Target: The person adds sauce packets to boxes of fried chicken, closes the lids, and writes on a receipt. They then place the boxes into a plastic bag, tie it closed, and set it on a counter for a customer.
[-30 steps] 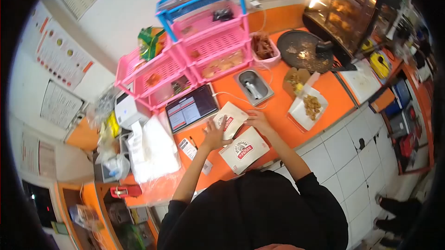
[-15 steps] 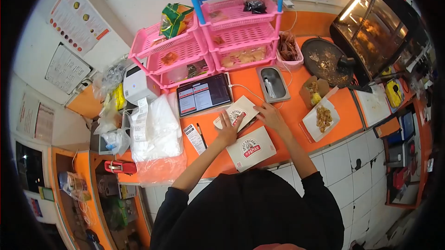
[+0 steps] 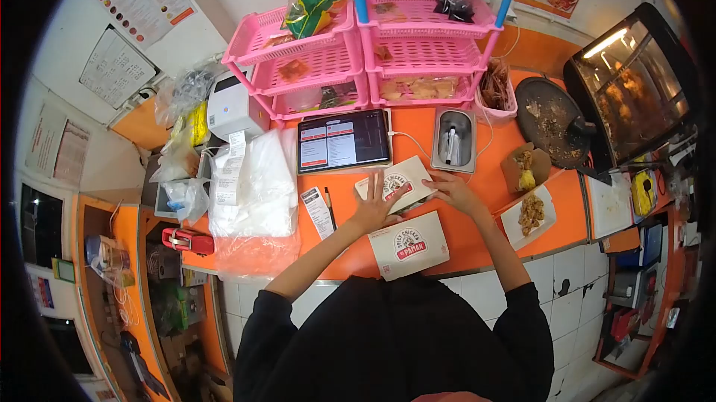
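The upper paper box (image 3: pixel 395 184) lies in the middle of the frame on the orange counter (image 3: pixel 477 234), its long axis tilted up toward the right. The left hand (image 3: pixel 375 206) presses flat on its left part, fingers spread. The right hand (image 3: pixel 453 191) touches its right edge, fingers loosely apart, clamping nothing. A second box (image 3: pixel 409 245) lies just below; the tablet (image 3: pixel 344 140) is just above.
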Demonstrator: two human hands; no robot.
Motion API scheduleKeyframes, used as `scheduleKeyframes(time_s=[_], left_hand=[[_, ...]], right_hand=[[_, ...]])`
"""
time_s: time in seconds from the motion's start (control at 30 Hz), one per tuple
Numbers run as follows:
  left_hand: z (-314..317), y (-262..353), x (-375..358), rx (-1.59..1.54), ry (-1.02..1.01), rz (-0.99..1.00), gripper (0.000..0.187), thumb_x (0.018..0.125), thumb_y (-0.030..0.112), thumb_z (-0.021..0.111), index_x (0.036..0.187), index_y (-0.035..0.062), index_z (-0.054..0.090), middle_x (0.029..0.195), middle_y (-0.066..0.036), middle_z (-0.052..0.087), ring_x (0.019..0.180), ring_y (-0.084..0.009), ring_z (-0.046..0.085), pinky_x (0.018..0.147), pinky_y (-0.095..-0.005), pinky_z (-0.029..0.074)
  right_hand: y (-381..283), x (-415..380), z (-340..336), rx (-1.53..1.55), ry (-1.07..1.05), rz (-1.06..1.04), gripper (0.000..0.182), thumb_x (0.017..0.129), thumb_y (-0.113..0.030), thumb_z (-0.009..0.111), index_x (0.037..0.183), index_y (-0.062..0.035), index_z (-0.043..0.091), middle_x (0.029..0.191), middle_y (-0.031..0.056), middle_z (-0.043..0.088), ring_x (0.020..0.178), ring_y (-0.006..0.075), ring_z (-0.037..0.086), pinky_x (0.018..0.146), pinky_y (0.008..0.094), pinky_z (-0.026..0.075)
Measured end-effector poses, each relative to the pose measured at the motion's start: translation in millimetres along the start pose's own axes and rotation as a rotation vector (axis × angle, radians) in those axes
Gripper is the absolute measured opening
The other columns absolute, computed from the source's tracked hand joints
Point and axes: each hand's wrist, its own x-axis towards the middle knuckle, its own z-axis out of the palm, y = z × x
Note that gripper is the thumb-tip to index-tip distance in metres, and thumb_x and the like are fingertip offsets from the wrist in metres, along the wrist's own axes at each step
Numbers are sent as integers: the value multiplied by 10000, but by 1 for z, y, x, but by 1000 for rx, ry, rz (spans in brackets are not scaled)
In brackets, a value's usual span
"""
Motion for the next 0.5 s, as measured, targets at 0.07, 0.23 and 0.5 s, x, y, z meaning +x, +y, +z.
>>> scheduleKeyframes(time_s=[0.07, 0.23, 0.5], left_hand=[[0, -2, 0, 16, 41, 17, 873, 640, 610, 559, 1338, 364, 96, 1366, -269, -18, 1237, -489, 35, 782, -730, 205], [-10, -1, 2, 88, 85, 98, 856, 636, 599, 567, 1334, 370, 127, 1386, -220, 44, 1232, -480, 110, 781, -731, 205], [-4, 8, 4, 178, 149, 74, 812, 673, 582, 539, 1339, 348, 139, 1381, -231, 78, 1230, -455, 166, 808, -713, 206]], right_hand=[[-5, 1, -3, 17, -13, 6, 358, 720, -91, 621, 1074, -136, 581, 1175, 147, 471, 951, 262, 543, 771, 307, 463], [-12, -3, -1, 176, 68, 74, 323, 699, -74, 644, 1020, -98, 613, 1118, 81, 499, 868, 182, 552, 738, 272, 462], [-13, -5, 5, -45, 61, -34, 272, 725, -107, 635, 996, -117, 621, 1098, 84, 475, 882, 191, 519, 730, 293, 453]])
